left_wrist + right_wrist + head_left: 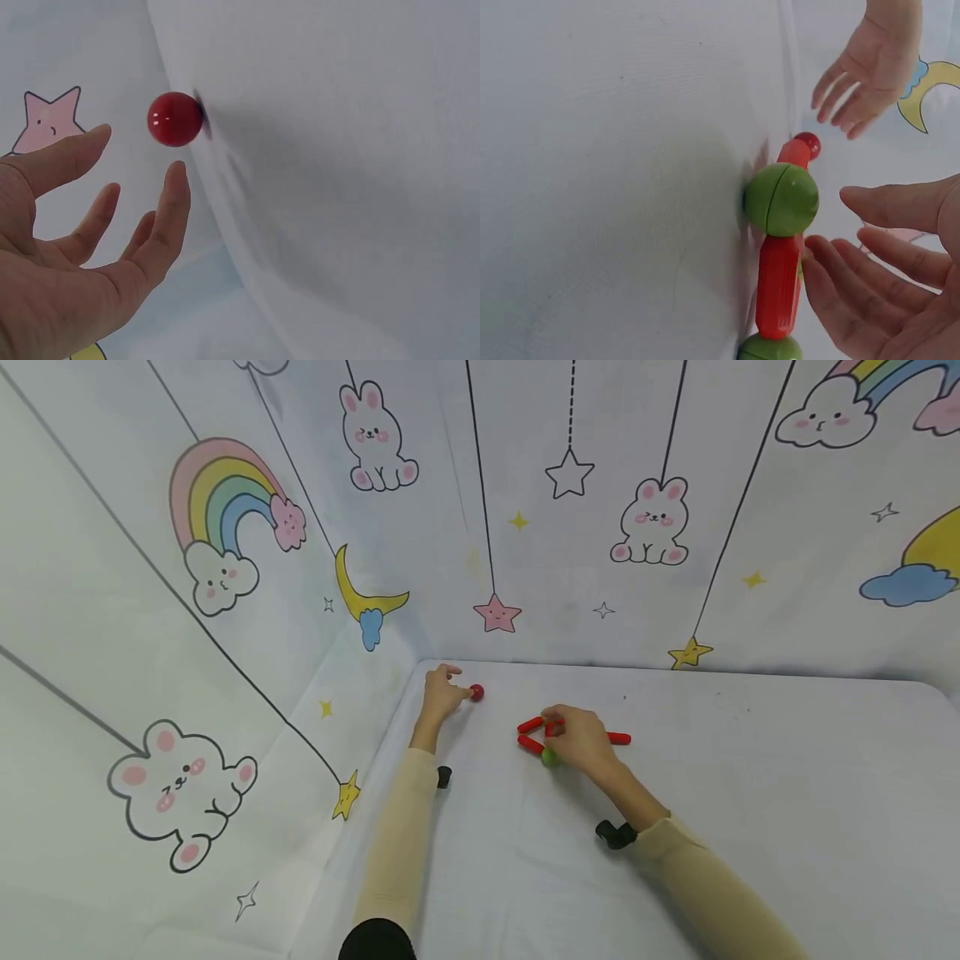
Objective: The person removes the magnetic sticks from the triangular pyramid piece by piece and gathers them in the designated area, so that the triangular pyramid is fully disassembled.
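The left hand (444, 697), fingers parted, has a red ball (175, 119) just past its fingertips; the right hand (581, 739), likewise, a green ball (782, 200).

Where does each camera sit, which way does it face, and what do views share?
Head: on the person's head, looking forward and down over the white table; the left hand, right hand and both sleeves show.
Left wrist: on that wrist, facing the red ball; only the left hand shows.
Right wrist: on that wrist, facing a green ball and red rod; both hands show.
Head and right wrist share both hands and the red ball.
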### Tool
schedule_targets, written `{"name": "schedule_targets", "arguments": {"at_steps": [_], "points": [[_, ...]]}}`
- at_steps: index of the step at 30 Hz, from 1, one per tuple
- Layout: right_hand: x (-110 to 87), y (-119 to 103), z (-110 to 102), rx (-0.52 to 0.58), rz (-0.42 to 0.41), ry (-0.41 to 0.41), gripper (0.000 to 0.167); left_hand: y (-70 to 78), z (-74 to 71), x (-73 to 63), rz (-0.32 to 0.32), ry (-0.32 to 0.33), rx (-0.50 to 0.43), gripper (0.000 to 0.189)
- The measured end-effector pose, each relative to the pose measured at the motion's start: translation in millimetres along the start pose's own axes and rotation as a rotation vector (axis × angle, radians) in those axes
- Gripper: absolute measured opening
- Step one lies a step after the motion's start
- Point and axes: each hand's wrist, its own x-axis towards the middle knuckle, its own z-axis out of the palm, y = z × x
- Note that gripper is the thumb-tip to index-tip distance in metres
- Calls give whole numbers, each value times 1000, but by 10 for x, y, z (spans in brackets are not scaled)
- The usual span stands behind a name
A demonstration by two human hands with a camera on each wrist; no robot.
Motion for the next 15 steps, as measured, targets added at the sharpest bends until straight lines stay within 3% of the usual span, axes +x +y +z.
{"name": "schedule_targets", "arguments": {"at_steps": [9,15], "points": [[-51,51,-26,-28,40,-23,50,187,6,-290,83,-31,-74,46],[-72,118,-3,-13,-12,-7,48,237,109,-480,113,-87,-195,44]]}}
